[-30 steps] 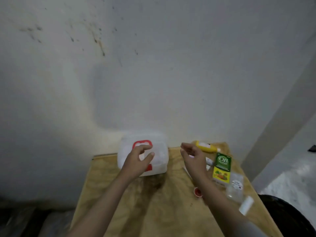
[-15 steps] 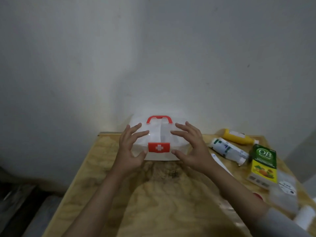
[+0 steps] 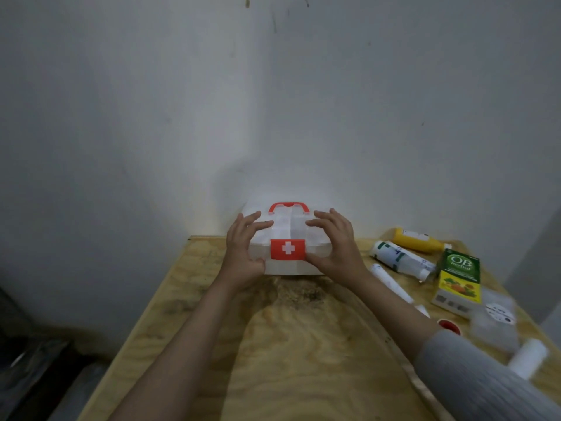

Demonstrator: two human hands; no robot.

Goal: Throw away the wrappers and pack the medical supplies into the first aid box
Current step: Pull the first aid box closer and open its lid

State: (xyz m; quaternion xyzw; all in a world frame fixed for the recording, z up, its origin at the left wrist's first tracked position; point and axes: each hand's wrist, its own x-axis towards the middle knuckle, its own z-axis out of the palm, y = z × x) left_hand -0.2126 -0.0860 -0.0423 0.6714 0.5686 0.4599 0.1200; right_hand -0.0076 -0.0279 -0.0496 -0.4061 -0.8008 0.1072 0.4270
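You are working at a plywood table (image 3: 288, 344) set against a plain wall. Your left hand (image 3: 243, 253) is bracing the left side of the first aid box (image 3: 288, 235): the fingers are spreading over the lid and the thumb is pressing against the front face, so the hand is gripping the box rather than closing into a fist. The box is sitting at the far edge of the table, close to the wall, with its lid shut, its red handle (image 3: 289, 206) upward and its red clasp (image 3: 287, 249) facing you. That orientation is putting the clasp within reach of both thumbs.

Your right hand (image 3: 337, 247) is mirroring the left on the opposite side, fingers on the lid, thumb near the clasp. This two-sided hold is likely steadying the box for opening.

To the right, well apart from the box, the supplies are lying unpacked: a white bottle (image 3: 400, 261), a yellow bottle (image 3: 417, 243), a green and yellow carton (image 3: 460, 282), a clear packet (image 3: 494, 320) and a white roll (image 3: 528, 358). Which items count as wrappers is not determinable here.
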